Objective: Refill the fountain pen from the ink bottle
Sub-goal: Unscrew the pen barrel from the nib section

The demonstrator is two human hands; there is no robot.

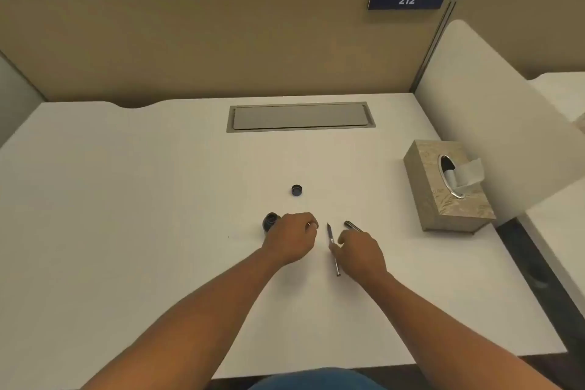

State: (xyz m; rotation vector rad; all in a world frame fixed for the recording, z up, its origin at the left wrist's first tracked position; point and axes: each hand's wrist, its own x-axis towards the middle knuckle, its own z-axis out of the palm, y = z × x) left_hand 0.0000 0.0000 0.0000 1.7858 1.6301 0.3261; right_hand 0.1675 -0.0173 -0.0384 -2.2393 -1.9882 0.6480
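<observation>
Pen (333, 249) is lying/being held at the right hand (362, 255), nib end pointing far, slightly left, back end pointing near; long axis running near-far w/ a small tilt. Right fingers are curling around the middle of it, closed on the shaft as far as I can judge, though the grip itself is partly hidden. Another dark pen part, prob. the cap (353, 226), is poking out just far of the right hand on the desk (158, 199).

Bottle (270, 222) is sitting left of the pen, open, w/ the left hand (294, 237) touching its right side; left fingers are bent in, seemingly steadying it, but can't tell if they're truly gripping. Lid (297, 190) is resting apart, farther back. Tissue box (449, 187) is well off to the right.

Key relation: nib is pointing far while the bottle mouth is lying left of it, past the left hand, so next move is likely calling for swinging the nib left and tipping it down into the mouth; right hand is the one doing that, left just bracing
</observation>
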